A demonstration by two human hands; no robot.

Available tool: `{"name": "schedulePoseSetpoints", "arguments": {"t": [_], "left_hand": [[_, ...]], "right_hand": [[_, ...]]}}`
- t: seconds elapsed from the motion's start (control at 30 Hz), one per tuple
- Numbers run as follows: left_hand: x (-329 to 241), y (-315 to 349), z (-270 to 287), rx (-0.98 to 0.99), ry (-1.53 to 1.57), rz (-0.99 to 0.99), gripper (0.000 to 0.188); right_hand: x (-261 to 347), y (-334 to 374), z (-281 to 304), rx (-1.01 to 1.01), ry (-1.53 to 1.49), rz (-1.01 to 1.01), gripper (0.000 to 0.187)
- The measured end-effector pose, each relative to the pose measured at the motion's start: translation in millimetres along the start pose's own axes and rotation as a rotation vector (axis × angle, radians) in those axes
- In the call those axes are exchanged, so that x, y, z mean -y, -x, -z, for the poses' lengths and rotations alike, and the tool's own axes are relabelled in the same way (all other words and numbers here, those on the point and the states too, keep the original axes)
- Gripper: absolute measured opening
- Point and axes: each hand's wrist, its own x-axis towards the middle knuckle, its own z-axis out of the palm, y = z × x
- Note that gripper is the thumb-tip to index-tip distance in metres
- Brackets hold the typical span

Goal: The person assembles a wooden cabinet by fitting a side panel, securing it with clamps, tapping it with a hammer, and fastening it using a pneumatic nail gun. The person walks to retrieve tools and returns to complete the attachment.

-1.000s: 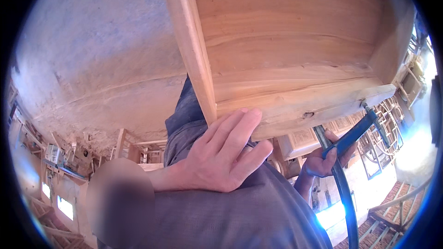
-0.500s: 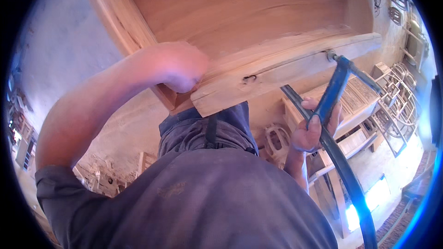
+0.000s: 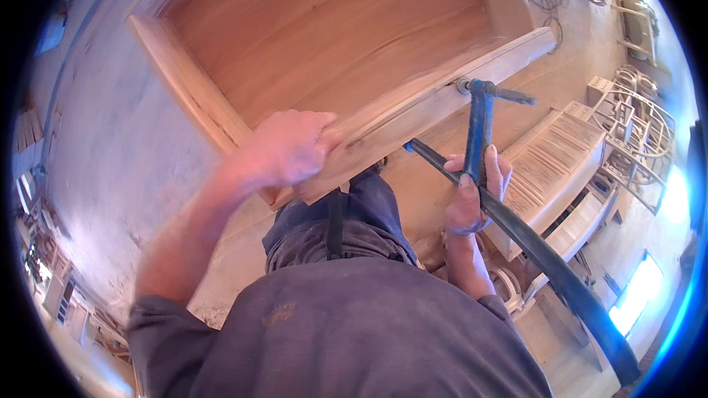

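A long pale wooden rail [image 3: 413, 121] lies along the near side of a large wooden panel frame [image 3: 199, 74]. My left hand [image 3: 291, 149] is closed over the rail's left end, by the frame's near left corner; its curled fingers partly hide the wood there. My right hand [image 3: 479, 190] is wrapped round a blue bar clamp [image 3: 481, 129], where its arm meets the dark bar [image 3: 546, 258]. The clamp's screw pad [image 3: 463, 85] is up against the rail's outer face, right of its middle. Its other jaw does not show.
Right of me stands a carved wooden cabinet piece [image 3: 557, 151], with several pale chair frames [image 3: 638, 129] beyond it. Cables [image 3: 549, 0] lie on the floor at the far right. More wooden parts [image 3: 70, 298] are at the left edge.
My left hand has shifted from a bent-wrist hold at the rail's end to lying over its top. The frame, rail and clamp appear farther left in view; my right hand keeps its grip.
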Motion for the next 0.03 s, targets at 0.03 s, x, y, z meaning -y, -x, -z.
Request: {"name": "schedulePoseSetpoints", "arguments": {"t": [0.03], "left_hand": [[-17.9,6.5,-1.8,-0.091,0.100,-0.025,0.043]], "right_hand": [[2.2,-2.6,2.3,-0.002,0.009,0.010,0.057]]}}
